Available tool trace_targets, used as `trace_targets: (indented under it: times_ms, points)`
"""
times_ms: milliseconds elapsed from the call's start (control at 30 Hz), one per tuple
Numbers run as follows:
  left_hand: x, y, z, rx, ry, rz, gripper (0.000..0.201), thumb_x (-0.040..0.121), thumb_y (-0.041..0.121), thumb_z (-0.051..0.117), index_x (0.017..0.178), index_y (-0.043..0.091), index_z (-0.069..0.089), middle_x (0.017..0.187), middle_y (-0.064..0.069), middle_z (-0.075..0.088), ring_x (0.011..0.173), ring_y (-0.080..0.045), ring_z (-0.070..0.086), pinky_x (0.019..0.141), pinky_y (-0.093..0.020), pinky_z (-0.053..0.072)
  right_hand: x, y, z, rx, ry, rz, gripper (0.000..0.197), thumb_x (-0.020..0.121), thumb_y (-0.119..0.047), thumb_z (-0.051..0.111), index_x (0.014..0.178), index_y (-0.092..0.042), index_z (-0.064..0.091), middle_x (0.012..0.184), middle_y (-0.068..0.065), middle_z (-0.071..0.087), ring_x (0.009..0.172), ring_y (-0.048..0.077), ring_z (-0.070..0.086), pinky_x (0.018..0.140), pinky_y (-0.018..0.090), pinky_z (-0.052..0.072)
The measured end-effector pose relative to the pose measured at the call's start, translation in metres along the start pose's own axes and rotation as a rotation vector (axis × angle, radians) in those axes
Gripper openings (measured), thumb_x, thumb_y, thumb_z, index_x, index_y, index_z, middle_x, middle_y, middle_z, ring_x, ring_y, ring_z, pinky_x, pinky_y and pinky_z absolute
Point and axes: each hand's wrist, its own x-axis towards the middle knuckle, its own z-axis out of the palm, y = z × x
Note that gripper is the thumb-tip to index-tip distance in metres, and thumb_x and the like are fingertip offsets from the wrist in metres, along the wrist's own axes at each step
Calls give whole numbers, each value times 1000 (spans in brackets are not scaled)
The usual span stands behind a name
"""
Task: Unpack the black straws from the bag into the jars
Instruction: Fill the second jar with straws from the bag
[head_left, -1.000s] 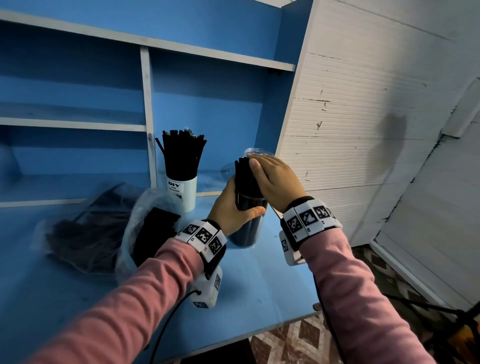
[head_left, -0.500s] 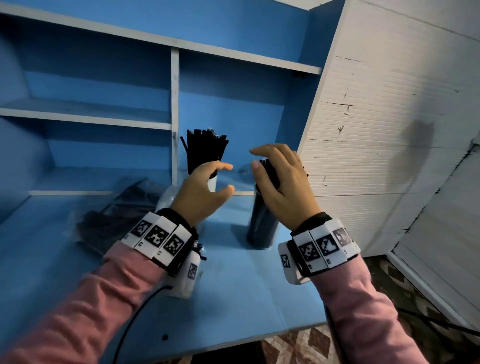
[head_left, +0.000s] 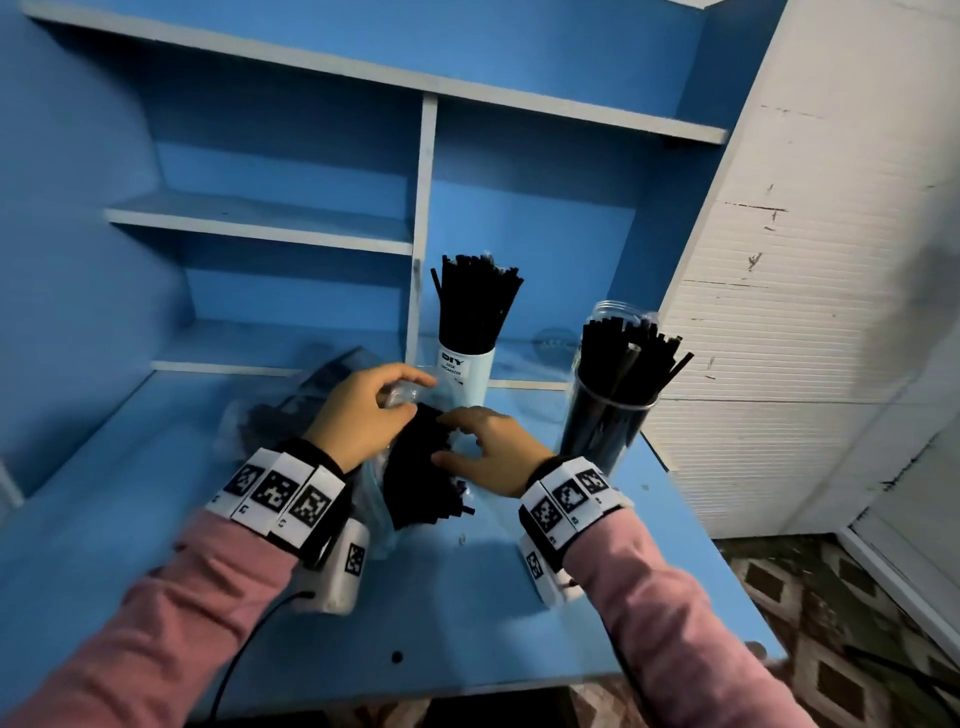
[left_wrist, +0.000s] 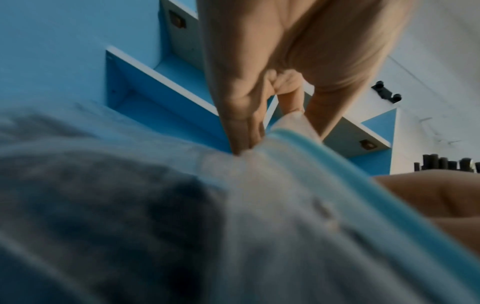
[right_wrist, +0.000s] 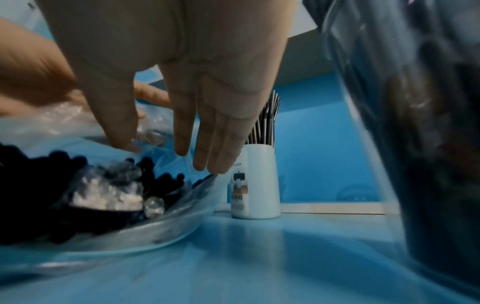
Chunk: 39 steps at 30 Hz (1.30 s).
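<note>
With your left hand (head_left: 363, 415) pinching the slippery bag (left_wrist: 272, 185) open on the table and your right hand (head_left: 488, 447) loose-fingered over its straws (head_left: 415, 467), grab those light, stiff sticks mid-bundle.

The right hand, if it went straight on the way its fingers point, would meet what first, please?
Probably the black straws in the clear bag: the right hand has open fingers just above them, though depth is unclear.

Head view looks down; wrist views close, sharing bag (right_wrist: 166, 222).
</note>
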Motion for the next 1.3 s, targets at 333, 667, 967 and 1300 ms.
trace_targets:
  times_ms: [333, 667, 967, 1300]
  points:
    - [-3, -4, -5, -238, 80, -2, 41, 90, -2, 58, 119, 26, 65, 123, 13, 64, 118, -1, 56, 103, -24, 43, 26, -12, 24, -84, -71, -149, 49, 83, -13, 66, 131, -16, 56, 126, 14, 55, 118, 31, 51, 102, 35, 40]
    - [2, -1, -16, -258, 103, -11, 40, 90, -1, 58, 123, 21, 64, 125, 11, 63, 119, -1, 56, 107, -29, 42, 29, -10, 31, 50, 154, -369, 36, 86, -8, 60, 121, -7, 64, 127, 18, 60, 120, 33, 55, 106, 42, 41]
    - [4, 0, -18, -247, 74, 14, 39, 90, -2, 58, 122, 19, 64, 127, 8, 63, 117, 5, 54, 102, -17, 41, 27, -5, 24, 64, 418, -401, 25, 83, -9, 57, 103, -4, 72, 100, 14, 67, 90, 30, 65, 88, 25, 48]
    - [5, -3, -14, -203, 54, 18, 33, 91, 6, 62, 122, 19, 64, 127, 6, 63, 118, 1, 56, 102, -16, 41, 19, 2, 13, 190, 527, -328, 16, 87, -7, 65, 101, -8, 72, 95, 7, 69, 85, 19, 65, 81, 19, 51]
